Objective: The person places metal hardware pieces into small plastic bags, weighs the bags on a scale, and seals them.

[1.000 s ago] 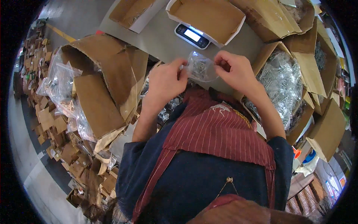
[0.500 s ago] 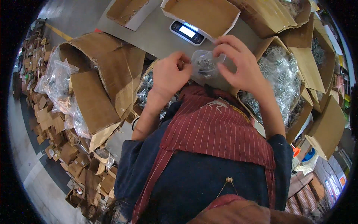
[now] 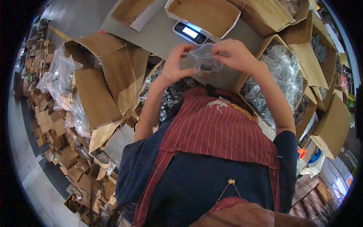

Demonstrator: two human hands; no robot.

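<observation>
A small clear plastic bag (image 3: 207, 60) hangs upright in front of me, with small dark metal pieces gathered at its bottom. My right hand (image 3: 235, 56) pinches the bag's upper right edge between thumb and fingers. At the bag's left side is my left hand (image 3: 174, 65), its thumb and fingers spread wide apart, the tips close to or touching the plastic. Just beyond the bag lies a digital scale (image 3: 190, 33) with a lit display. An open shallow cardboard box (image 3: 204, 17) rests on top of it.
Another shallow box (image 3: 134, 15) stands on the grey table (image 3: 159, 36) at far left. To the right, a carton (image 3: 278, 79) holds bagged screws or nails. Loose shiny metal parts (image 3: 170, 96) fill a box by my left forearm. A large carton (image 3: 104, 68) with plastic bags stands left.
My left hand has opened, its thumb and fingers moving apart. My right fingers have closed on the bag's edge, and the bag now hangs taller, its contents settled lower.
</observation>
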